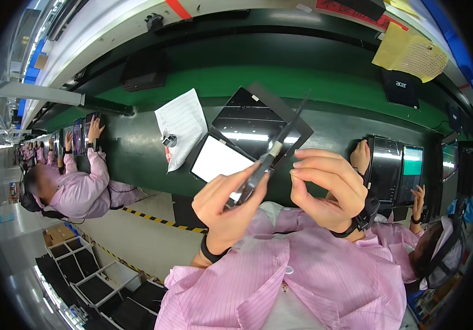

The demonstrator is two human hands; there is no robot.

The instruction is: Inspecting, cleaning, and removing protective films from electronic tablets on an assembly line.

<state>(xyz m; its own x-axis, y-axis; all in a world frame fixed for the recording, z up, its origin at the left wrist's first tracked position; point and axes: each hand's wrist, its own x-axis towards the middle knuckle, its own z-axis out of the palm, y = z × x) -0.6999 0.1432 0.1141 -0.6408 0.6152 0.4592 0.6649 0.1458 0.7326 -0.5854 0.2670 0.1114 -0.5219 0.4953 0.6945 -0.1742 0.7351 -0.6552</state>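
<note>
Head view: the left hand (222, 214) of the wearer is raised in front of the chest, fingers closed on a thin dark flat piece with a small pale tab (288, 132). Piece is seen nearly edge-on, tilted, its far end pointing up and to the right; its exact kind cannot be told.

Right hand (332, 190) is just beside it, fingers curled so that the index fingertip comes close to the thumb. Whether anything is pinched there cannot be told.

Behind the left hand, on the dark grey bench (132, 132): a flat device with a bright white screen (220, 159), partly covered by that hand, and just beyond it a glossy black rectangular panel (247, 118). To their left, a white lined sheet (187, 113) carries a small dark-and-silver part (169, 139).

Farther back, a green strip (313, 85) runs along the bench. A black box-like object (144, 72) is at far left; a yellow sheet (393, 52) is at far right, near a dark flat rectangular device (398, 91).

Co-workers in pink sit at left (85, 187) and right (404, 242).
</note>
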